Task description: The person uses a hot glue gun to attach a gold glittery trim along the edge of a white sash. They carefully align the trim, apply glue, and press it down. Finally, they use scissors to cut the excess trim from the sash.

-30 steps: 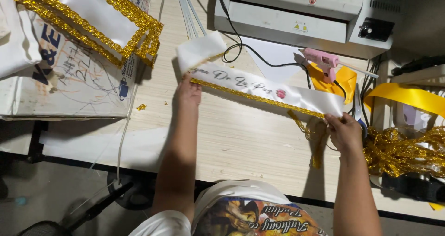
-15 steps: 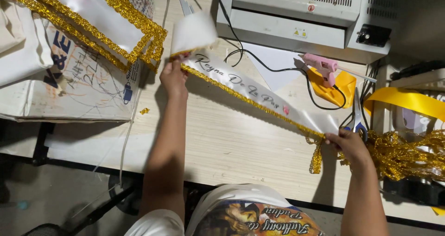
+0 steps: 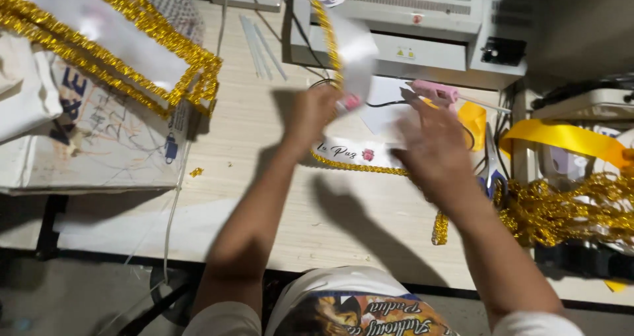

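A small craft workshop for making decorated sashes. A pale wooden counter [image 3: 264,197] carries a grey laminator [image 3: 422,26] at 12 o'clock, a pink glue gun [image 3: 432,93] beside it, glue sticks [image 3: 261,39], yellow ribbon [image 3: 561,138] and heaps of gold tinsel trim [image 3: 568,210] at 3 o'clock, and trimmed white sashes [image 3: 105,42] at 10 o'clock.
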